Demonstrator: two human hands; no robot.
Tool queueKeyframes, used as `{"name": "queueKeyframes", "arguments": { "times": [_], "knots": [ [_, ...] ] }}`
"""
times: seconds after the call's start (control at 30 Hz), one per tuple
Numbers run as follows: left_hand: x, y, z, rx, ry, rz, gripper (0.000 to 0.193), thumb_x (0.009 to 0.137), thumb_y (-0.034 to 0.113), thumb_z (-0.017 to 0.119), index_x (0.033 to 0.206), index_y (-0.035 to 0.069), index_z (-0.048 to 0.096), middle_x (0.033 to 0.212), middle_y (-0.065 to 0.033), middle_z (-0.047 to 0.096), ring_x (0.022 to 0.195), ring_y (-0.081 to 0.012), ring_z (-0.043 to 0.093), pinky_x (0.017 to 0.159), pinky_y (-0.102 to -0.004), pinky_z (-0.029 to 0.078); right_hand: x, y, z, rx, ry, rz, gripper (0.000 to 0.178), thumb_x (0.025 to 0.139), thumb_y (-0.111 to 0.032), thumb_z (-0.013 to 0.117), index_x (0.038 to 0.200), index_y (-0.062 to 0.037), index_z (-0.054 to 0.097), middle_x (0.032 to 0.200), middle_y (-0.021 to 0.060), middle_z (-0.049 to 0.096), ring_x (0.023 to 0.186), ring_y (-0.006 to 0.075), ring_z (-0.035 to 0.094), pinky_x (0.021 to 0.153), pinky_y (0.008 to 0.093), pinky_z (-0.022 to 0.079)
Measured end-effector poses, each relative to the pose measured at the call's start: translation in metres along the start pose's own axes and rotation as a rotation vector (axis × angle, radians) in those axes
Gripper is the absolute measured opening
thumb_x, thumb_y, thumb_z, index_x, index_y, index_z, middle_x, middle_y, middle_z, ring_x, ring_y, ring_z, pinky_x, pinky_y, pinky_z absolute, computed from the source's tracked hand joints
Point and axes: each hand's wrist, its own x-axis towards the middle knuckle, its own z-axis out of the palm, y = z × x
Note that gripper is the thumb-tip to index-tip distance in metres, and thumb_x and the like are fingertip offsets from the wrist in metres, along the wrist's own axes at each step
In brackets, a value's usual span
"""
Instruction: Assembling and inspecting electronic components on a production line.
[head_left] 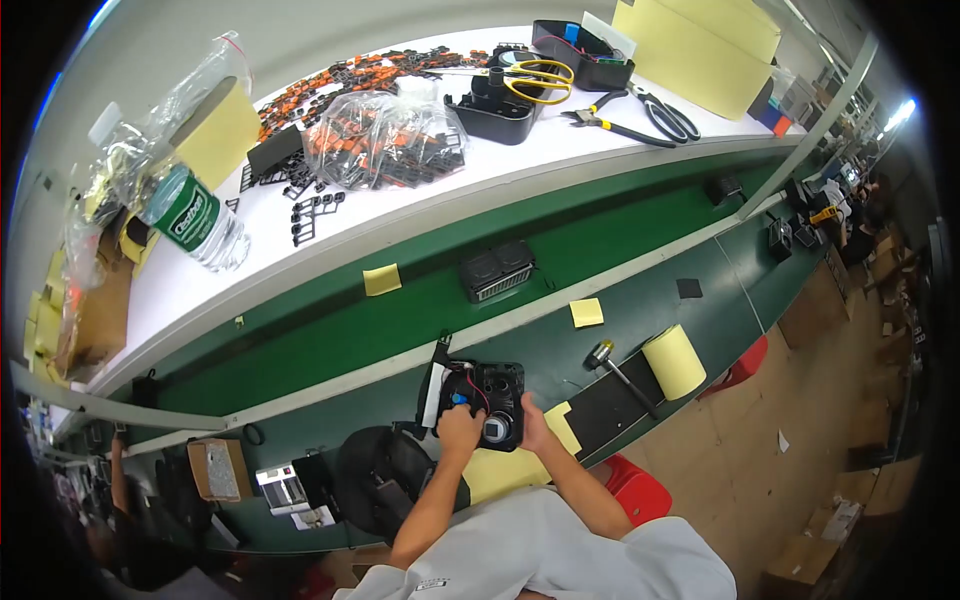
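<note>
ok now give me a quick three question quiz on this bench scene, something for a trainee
1. True or false: the left hand and the right hand are both at the black housing.
2. Fill in: the hammer lies between the black housing and a yellow ____.
3. Which one is on the white shelf?
a) the hammer
b) the clear bag of orange and black parts
c) the black housing

Key: 1 true; 2 roll; 3 b
</note>
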Motion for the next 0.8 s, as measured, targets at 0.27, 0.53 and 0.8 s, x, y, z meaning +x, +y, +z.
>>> {"name": "queueKeyframes", "arguments": {
  "times": [0.27, 0.53, 0.8],
  "knots": [
    [-0.026, 0.006, 0.012, -0.333, 0.127, 0.096, 0.031, 0.088, 0.032, 0.062, 0.090, 0.001, 0.068, 0.085, -0.0201, 0.070, 0.083, -0.0388, 0.067, 0.075, -0.0480, 0.051, -0.029, -0.032, -0.024, 0.004, 0.216, -0.079, 0.043, 0.095, -0.038, 0.053, 0.123, -0.0061, 0.059, 0.114, 0.0127, 0.067, 0.100, 0.0284, 0.066, 0.090, 0.0454, 0.054],
    [-0.037, -0.010, -0.002, -0.300, -0.145, -0.148, 0.051, 0.089, 0.025, 0.061, 0.127, 0.000, 0.039, 0.113, -0.0332, 0.060, 0.105, -0.0483, 0.060, 0.090, -0.0513, 0.046, -0.036, -0.052, 0.007, -0.085, 0.287, -0.210, 0.031, 0.092, -0.035, 0.061, 0.110, -0.0100, 0.063, 0.100, 0.0068, 0.069, 0.088, 0.0218, 0.068, 0.084, 0.0385, 0.055],
    [-0.025, 0.030, -0.005, 0.051, 0.431, 0.515, 0.055, 0.075, 0.011, 0.066, 0.127, 0.006, 0.053, 0.138, -0.0256, 0.042, 0.129, -0.0405, 0.041, 0.101, -0.0525, 0.037, -0.050, -0.056, 0.053, -0.279, 0.320, -0.172, 0.030, 0.090, -0.035, 0.063, 0.108, -0.0113, 0.064, 0.097, 0.0048, 0.070, 0.085, 0.0195, 0.069, 0.079, 0.0360, 0.055]
  ]
}}
